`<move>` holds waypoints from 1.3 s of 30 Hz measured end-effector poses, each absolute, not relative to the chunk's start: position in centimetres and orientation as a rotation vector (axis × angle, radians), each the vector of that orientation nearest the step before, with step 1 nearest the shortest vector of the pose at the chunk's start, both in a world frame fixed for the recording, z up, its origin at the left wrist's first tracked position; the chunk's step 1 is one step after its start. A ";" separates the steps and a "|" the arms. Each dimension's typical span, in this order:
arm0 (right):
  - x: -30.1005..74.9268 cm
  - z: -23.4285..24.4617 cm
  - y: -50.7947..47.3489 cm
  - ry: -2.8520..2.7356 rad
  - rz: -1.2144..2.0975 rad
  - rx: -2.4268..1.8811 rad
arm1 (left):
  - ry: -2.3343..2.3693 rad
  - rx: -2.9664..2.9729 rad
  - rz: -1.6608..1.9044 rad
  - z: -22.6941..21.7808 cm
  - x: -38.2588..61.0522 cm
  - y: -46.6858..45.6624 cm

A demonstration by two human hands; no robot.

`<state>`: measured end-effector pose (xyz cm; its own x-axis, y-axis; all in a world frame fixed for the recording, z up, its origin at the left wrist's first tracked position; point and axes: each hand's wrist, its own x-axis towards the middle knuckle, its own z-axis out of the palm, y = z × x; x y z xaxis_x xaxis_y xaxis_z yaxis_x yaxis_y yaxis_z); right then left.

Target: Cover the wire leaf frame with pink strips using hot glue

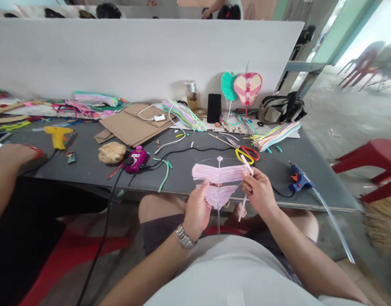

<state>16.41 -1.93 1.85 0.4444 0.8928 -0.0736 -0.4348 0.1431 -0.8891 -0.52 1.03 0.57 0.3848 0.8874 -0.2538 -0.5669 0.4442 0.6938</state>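
A pale pink leaf-shaped fan (218, 174) of pipe cleaners hangs above my lap, built on a thin central stick and a fine wire loop. A gap divides its upper and lower rows. My left hand (198, 208) grips the fan's lower left side, thumb on top. My right hand (258, 187) pinches a loose pink pipe cleaner (242, 208) at the fan's right edge, its bent end sticking up past the fingers. Beyond that hand lie yellow-handled scissors (244, 156) and orange-handled scissors (250, 152). A blue glue gun (300, 180) with a long glue stick rests on the right.
Pipe cleaner bundles (276, 135) and cardboard (136, 125) lie on the grey table (182, 170). A phone (214, 108) and finished fans (248, 88) stand against the white partition (134, 55). A purple power socket (137, 159) trails black cords. At left are a co-worker's arm (10, 170) and a yellow glue gun (58, 137).
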 end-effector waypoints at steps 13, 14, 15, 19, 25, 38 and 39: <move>14.0 4.7 -4.3 -0.800 0.860 -0.983 | 0.748 0.792 0.778 0.7 0.3 -1.9; 14.3 4.7 -4.5 -0.781 0.831 -0.989 | 0.754 0.804 0.787 0.8 0.1 -1.7; 14.6 4.6 -4.7 -0.737 0.801 -0.997 | 0.768 0.819 0.802 0.8 -0.1 -1.5; 16.2 3.3 -4.7 -0.520 0.811 -1.044 | 0.777 0.902 0.856 0.6 -0.9 -1.0; 16.4 1.1 -4.5 -0.464 0.945 -1.076 | 0.664 0.908 0.821 0.2 -0.9 -1.3; 16.5 1.5 -3.5 -0.612 0.936 -1.053 | 0.726 0.907 0.979 -0.4 -1.1 1.0; 16.7 1.4 -3.5 -0.604 0.933 -1.056 | 0.734 0.909 0.998 -0.1 -1.3 1.5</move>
